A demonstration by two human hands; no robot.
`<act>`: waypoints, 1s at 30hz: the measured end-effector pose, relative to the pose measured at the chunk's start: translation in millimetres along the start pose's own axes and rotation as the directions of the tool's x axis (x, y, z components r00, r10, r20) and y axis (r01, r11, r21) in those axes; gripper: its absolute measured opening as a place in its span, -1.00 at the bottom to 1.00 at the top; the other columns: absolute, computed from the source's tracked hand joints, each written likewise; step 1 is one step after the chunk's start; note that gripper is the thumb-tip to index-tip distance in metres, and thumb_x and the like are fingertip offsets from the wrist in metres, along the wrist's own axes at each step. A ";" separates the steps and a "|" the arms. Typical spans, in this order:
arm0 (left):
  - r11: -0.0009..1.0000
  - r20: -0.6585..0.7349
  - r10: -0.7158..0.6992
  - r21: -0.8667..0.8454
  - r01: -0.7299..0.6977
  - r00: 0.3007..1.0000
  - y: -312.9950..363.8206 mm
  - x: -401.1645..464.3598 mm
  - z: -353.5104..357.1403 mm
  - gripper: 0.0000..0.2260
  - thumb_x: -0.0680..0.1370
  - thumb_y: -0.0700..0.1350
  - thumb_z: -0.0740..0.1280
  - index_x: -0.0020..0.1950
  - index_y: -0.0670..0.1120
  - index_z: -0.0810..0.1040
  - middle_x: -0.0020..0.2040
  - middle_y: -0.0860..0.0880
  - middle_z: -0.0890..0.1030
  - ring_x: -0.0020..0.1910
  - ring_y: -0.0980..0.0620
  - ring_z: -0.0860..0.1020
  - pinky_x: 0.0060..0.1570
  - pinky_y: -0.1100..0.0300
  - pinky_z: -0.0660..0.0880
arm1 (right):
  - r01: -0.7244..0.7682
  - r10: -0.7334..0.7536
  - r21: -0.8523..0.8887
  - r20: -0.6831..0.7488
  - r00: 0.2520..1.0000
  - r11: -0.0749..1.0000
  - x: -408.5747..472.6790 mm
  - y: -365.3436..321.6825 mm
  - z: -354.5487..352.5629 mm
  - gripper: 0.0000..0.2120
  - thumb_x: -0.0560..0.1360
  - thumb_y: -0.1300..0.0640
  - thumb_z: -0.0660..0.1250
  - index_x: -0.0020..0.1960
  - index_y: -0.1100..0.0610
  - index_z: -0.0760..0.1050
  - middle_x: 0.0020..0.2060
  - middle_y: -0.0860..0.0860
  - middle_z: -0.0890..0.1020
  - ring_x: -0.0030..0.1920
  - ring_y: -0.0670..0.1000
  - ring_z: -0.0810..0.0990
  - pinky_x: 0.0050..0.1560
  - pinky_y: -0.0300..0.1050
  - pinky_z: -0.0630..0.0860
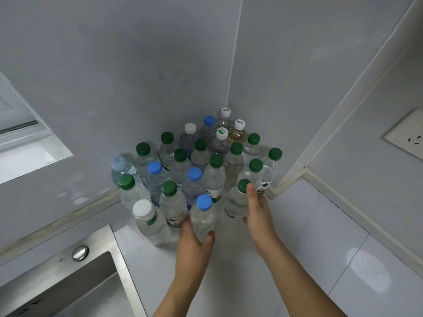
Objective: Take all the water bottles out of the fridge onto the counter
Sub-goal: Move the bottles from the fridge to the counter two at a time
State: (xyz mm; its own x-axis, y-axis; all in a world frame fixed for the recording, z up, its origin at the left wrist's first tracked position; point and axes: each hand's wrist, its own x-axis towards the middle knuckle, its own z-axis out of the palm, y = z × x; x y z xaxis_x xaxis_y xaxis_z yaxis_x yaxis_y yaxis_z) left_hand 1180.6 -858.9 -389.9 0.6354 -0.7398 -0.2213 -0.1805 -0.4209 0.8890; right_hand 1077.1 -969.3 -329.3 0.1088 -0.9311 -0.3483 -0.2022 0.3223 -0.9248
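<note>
Two hands' grip: left hand (194, 241) holds blue-capped bottle (203, 217) (clear water), right hand (257, 209) clasps green-capped bottle (237, 200).

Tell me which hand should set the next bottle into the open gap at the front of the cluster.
Left. The left hand already grips the blue-capped bottle beside that gap; the right hand holds a green-capped bottle at the cluster's right edge.

Looking down on a white glossy worktop (297, 236) with a crowd of clear plastic water bottles (199, 156) packed upright into the corner, caps green, blue and white. Left hand (194, 243) gripping a blue-capped clear bottle (203, 216) at the front. Right hand (258, 213) wrapped round a green-capped clear bottle (237, 200) just beside it. Steel sink (68, 282) at lower left, white wall socket (407, 136) at right.
</note>
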 end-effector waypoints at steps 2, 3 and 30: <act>0.995 0.014 -0.081 0.054 0.080 0.997 -6.2 1.8 3.2 -0.58 0.50 -0.10 0.41 0.33 0.00 0.39 0.15 0.05 0.58 0.12 -0.02 0.56 -0.04 0.22 0.39 | -0.238 0.229 0.077 0.108 0.967 0.968 -0.1 6.8 1.9 -0.15 0.29 -0.63 0.01 0.38 -0.12 0.35 0.36 -0.06 0.45 0.32 0.06 0.44 0.41 0.18 0.32; 0.992 0.019 -0.112 0.069 0.111 0.994 -8.6 2.1 4.7 -0.60 0.51 -0.09 0.41 0.31 -0.03 0.41 0.13 0.00 0.61 0.10 -0.07 0.57 -0.08 0.20 0.39 | -0.325 0.307 0.107 0.154 0.939 0.940 1.3 10.6 2.8 -0.17 0.37 -0.58 -0.04 0.47 -0.12 0.25 0.42 -0.05 0.37 0.40 0.08 0.36 0.45 0.16 0.25; 0.977 0.047 -0.192 0.104 0.187 0.980 31.1 -43.0 28.1 -0.55 0.60 -0.02 0.33 0.41 -0.22 0.39 0.33 -0.18 0.53 0.32 -0.16 0.48 0.11 0.16 0.38 | -0.362 0.385 0.325 -0.005 0.923 0.874 -24.3 26.8 -57.2 -0.71 0.62 -0.09 0.15 0.18 0.11 0.37 -0.15 0.00 0.44 -0.19 -0.02 0.45 -0.05 -0.15 0.38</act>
State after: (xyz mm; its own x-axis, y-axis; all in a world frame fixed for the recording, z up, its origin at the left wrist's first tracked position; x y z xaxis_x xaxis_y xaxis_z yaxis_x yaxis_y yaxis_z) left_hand 1126.6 -855.0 -364.0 0.6226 -0.6686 -0.4066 -0.1359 -0.6041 0.7852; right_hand 1013.4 -947.9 -336.9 0.0178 -0.7364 -0.6764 0.1002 0.6744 -0.7316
